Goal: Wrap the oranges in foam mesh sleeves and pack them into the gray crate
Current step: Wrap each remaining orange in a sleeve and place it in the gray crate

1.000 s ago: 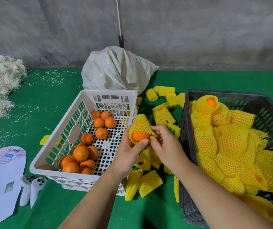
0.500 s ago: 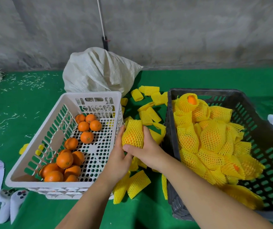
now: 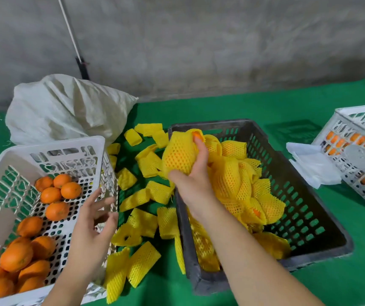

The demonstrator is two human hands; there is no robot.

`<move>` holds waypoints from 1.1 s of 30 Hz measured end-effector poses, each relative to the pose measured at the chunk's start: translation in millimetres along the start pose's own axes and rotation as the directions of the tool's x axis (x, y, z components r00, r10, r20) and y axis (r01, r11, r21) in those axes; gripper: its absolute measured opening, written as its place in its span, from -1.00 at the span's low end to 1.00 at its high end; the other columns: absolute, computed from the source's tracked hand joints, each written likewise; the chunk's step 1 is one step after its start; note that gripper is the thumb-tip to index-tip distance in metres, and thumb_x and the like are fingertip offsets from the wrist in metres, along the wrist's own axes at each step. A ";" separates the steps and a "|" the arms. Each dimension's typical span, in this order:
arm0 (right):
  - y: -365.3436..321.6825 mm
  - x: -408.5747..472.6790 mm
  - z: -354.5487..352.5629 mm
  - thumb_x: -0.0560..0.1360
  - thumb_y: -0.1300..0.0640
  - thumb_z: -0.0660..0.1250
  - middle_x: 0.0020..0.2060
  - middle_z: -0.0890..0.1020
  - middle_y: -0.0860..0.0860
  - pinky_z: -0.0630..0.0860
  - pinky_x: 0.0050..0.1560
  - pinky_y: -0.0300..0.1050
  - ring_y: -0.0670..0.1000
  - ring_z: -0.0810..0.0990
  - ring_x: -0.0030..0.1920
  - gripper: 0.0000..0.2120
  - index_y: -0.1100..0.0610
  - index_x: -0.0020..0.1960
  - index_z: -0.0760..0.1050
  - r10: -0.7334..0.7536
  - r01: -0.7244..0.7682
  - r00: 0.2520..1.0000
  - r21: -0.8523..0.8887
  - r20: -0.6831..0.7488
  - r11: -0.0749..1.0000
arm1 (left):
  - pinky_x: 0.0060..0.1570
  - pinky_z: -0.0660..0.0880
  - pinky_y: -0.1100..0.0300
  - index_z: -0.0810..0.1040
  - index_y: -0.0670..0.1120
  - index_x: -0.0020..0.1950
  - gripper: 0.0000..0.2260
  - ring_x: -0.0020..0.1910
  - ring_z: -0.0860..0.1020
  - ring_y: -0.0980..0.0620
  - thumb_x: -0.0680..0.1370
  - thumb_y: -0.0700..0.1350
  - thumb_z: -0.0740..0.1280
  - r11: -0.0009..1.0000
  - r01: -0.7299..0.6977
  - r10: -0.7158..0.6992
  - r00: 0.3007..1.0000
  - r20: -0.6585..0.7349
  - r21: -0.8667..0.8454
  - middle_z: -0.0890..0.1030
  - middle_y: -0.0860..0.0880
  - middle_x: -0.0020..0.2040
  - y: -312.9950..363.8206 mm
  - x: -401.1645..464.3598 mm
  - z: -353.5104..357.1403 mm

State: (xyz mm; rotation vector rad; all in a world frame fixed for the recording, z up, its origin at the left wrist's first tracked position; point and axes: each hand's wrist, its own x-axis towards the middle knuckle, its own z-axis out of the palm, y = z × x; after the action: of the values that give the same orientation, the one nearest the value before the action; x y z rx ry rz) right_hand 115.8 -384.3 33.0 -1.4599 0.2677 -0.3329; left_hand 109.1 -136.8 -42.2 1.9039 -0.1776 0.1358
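A green table cover carries everything, with a slumped white sack at its far side. The gray crate sits right of centre, heaped with sleeved oranges. The white crate on the left holds bare oranges, and a second white crate stands at the far right beside a white plastic bag. Loose yellow foam sleeves litter the cover between the two near crates. The right hand grips a wrapped orange over the gray crate's near-left edge, fingers curled around it. The left hand hovers at the white crate's right wall, fingers spread and holding nothing.
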 end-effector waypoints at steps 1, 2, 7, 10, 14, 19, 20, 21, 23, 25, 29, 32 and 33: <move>-8.8 10.3 -21.1 0.39 0.24 0.34 0.17 0.55 -0.14 0.56 -0.27 -0.27 -0.21 0.62 -0.18 -0.18 -0.41 0.43 0.15 -0.057 0.059 0.992 0.017 -0.112 0.998 | -0.15 0.62 0.20 0.30 0.35 0.52 -0.45 0.14 0.64 0.18 0.60 0.00 0.39 1.000 0.014 -0.015 1.000 -0.009 -0.021 0.61 0.25 0.29 -0.5 2.2 -0.4; -17.8 19.8 -42.5 0.40 0.30 0.30 0.21 0.57 -0.03 0.59 -0.21 -0.23 -0.18 0.63 -0.14 -0.20 -0.30 0.47 0.18 -0.117 0.111 0.970 -0.037 -0.214 0.993 | -0.19 0.63 0.22 0.31 0.32 0.51 -0.47 0.15 0.64 0.17 0.60 0.00 0.38 0.999 0.032 -0.033 0.999 -0.006 -0.036 0.60 0.24 0.28 -1.2 4.2 -0.7; -15.8 70.0 -130.4 0.61 0.01 0.31 0.63 0.05 0.14 0.14 0.57 0.13 0.21 0.14 0.59 -0.34 0.00 0.64 0.15 -0.105 -0.127 0.965 -0.774 -0.242 0.620 | 0.00 0.53 0.25 0.39 0.28 0.49 -0.56 0.21 0.58 0.30 0.64 0.00 0.37 0.998 0.050 -0.049 0.999 0.016 -0.041 0.60 0.25 0.28 -2.6 3.8 2.7; 13.0 73.0 -141.7 0.64 -0.35 0.04 0.66 -0.02 0.13 -0.04 0.62 0.16 0.23 -0.02 0.64 -0.27 0.07 0.65 0.15 0.321 -0.300 0.931 -0.863 -0.173 0.407 | 0.05 0.51 0.19 0.47 0.27 0.44 -0.63 0.21 0.59 0.30 0.64 0.04 0.35 0.995 0.055 -0.056 0.998 -0.004 -0.087 0.62 0.21 0.29 -1.3 2.2 2.2; 31.3 73.4 -142.7 0.63 -0.39 -0.03 0.64 0.13 0.10 0.00 0.60 0.22 0.21 0.04 0.63 -0.22 0.10 0.65 0.14 0.311 -0.331 0.930 -0.817 -0.196 0.472 | 0.11 0.49 0.18 0.54 0.33 0.32 -0.72 0.22 0.59 0.29 0.65 0.02 0.35 0.987 0.075 -0.077 0.997 -0.010 -0.142 0.64 0.18 0.27 1.1 1.7 0.0; 16.7 76.7 -135.5 0.63 -0.29 0.11 0.53 0.36 0.13 0.18 0.52 0.23 0.28 0.26 0.52 -0.41 0.04 0.52 0.37 0.029 -0.281 0.953 -0.846 -0.301 0.453 | 0.07 0.56 0.37 0.59 0.14 0.32 -0.75 0.20 0.61 0.28 0.67 -0.10 0.35 0.980 0.073 -0.082 0.996 -0.044 -0.184 0.68 0.14 0.19 1.2 3.0 2.5; 12.6 73.0 -127.6 0.63 -0.25 0.16 0.52 0.34 0.10 0.17 0.51 0.22 0.26 0.23 0.51 -0.46 0.02 0.50 0.37 -0.087 -0.229 0.947 -0.842 -0.308 0.488 | 0.06 0.54 0.45 0.59 0.11 0.32 -0.76 0.19 0.61 0.28 0.68 -0.12 0.35 0.980 0.069 -0.079 0.996 -0.049 -0.186 0.69 0.14 0.19 1.6 3.6 3.3; 8.0 67.7 -114.3 0.62 -0.20 0.21 0.51 0.33 0.09 0.16 0.51 0.21 0.24 0.23 0.51 -0.51 0.00 0.48 0.39 -0.202 -0.136 0.940 -0.847 -0.274 0.513 | 0.05 0.51 0.49 0.59 0.08 0.33 -0.76 0.19 0.61 0.27 0.68 -0.13 0.34 0.982 0.063 -0.075 0.995 -0.060 -0.179 0.69 0.13 0.19 2.2 3.9 4.4; 0.3 52.5 -75.0 0.62 -0.10 0.27 0.47 0.35 0.10 0.16 0.49 0.15 0.19 0.24 0.49 -0.56 0.00 0.45 0.42 -0.366 0.140 0.928 -0.851 -0.065 0.506 | 0.06 0.52 0.47 0.59 0.06 0.33 -0.77 0.17 0.63 0.24 0.68 -0.13 0.36 0.978 0.068 -0.085 0.993 -0.079 -0.198 0.69 0.12 0.17 1.8 3.4 6.2; -0.3 30.5 -26.5 0.60 -0.08 0.31 0.48 0.32 0.09 0.17 0.48 0.12 0.15 0.21 0.49 -0.53 -0.02 0.48 0.39 -0.385 0.401 0.893 -0.802 0.234 0.443 | 0.04 0.55 0.43 0.62 0.08 0.31 -0.78 0.12 0.65 0.19 0.66 -0.08 0.40 0.946 0.128 -0.156 0.985 -0.072 -0.299 0.70 0.10 0.11 2.1 9.1 3.1; 20.9 -2.2 53.4 0.61 -0.16 0.23 0.62 0.07 0.05 0.14 0.52 0.23 0.18 0.05 0.58 -0.45 -0.08 0.56 0.23 0.123 0.660 0.712 -0.718 0.692 0.220 | -0.07 0.61 0.24 0.61 0.02 0.28 -0.82 0.02 0.67 0.04 0.68 -0.10 0.40 0.833 0.274 -0.349 0.934 -0.073 -0.480 0.68 -0.01 0.05 -7.7 41.1 -21.2; 51.8 -18.9 88.5 0.66 -0.06 0.18 0.65 -0.19 0.16 0.05 0.57 0.29 0.27 -0.12 0.63 -0.49 0.03 0.57 0.25 0.648 0.696 0.504 -0.713 0.571 0.087 | -0.02 0.57 0.13 0.58 0.10 0.14 -0.76 0.07 0.63 0.07 0.67 -0.25 0.30 0.956 0.287 -0.279 0.954 -0.111 0.063 0.64 0.02 0.18 -34.8 58.8 -44.5; 64.1 -26.9 96.3 0.67 -0.03 0.18 0.64 -0.21 0.21 0.05 0.56 0.33 0.31 -0.17 0.62 -0.50 0.07 0.57 0.28 0.779 0.751 0.399 -0.660 0.484 0.026 | 0.04 0.57 0.10 0.57 0.09 0.16 -0.72 0.11 0.62 0.05 0.65 -0.29 0.29 0.915 0.284 -0.291 0.957 -0.019 0.288 0.61 0.00 0.24 -44.6 61.8 -52.1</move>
State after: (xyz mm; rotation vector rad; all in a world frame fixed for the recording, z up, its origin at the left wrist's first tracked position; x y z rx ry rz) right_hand 130.8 -280.2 -22.3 -2.9106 -0.7377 1.2683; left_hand 177.9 -76.5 -54.9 2.1999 0.1150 -0.0657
